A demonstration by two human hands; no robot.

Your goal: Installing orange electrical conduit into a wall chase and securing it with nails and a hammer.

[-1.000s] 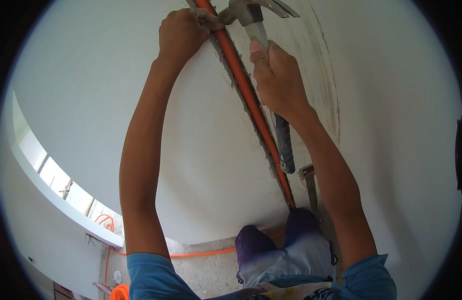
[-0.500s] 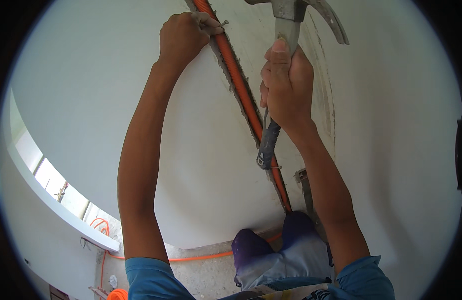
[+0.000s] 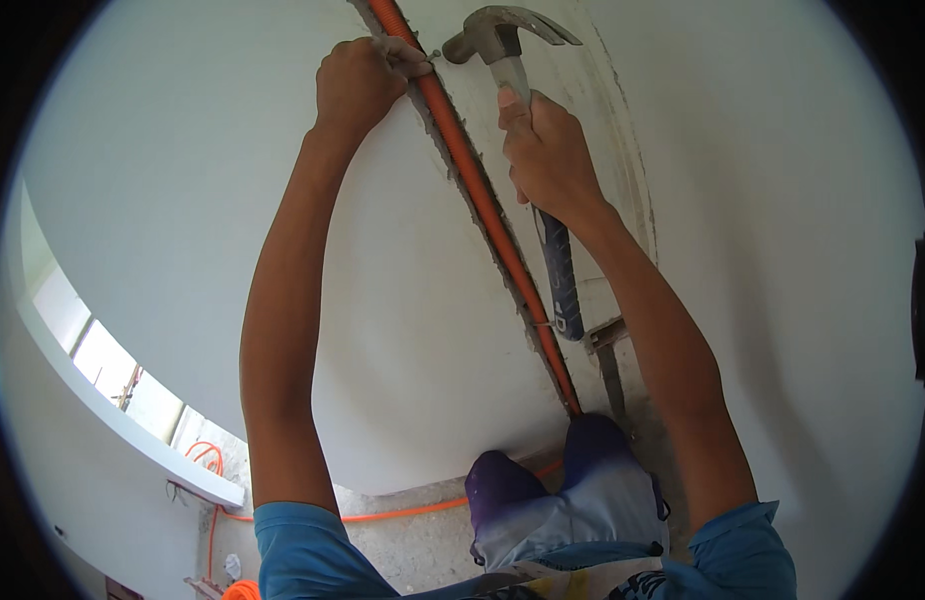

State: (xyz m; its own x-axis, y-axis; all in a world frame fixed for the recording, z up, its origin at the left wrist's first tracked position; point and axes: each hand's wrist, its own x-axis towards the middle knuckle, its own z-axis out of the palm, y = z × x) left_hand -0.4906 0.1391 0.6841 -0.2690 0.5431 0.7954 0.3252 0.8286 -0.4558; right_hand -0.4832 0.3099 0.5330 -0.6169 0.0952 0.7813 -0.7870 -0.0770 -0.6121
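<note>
A claw hammer [image 3: 507, 42] with a dark grip is held in my right hand [image 3: 553, 152], closed round its upper handle. The hammer's striking face is close to the head of a nail [image 3: 435, 56]. My left hand [image 3: 365, 85] pinches that nail at the edge of a rough channel cut into the white wall. Inside the channel runs an orange corrugated conduit [image 3: 473, 170]. Lower down, another nail [image 3: 545, 324] sticks out across the conduit, beside the hammer's handle end.
A second channel with a box-like recess [image 3: 608, 332] lies right of the conduit's lower end. Orange conduit [image 3: 403, 515] trails along the concrete floor, with a coil [image 3: 241, 590] at lower left. Window-like openings [image 3: 103, 355] show at the left.
The hammer has swung left and down from the upper right, its head now beside the nail. My left hand stays at the channel, holding the nail.
</note>
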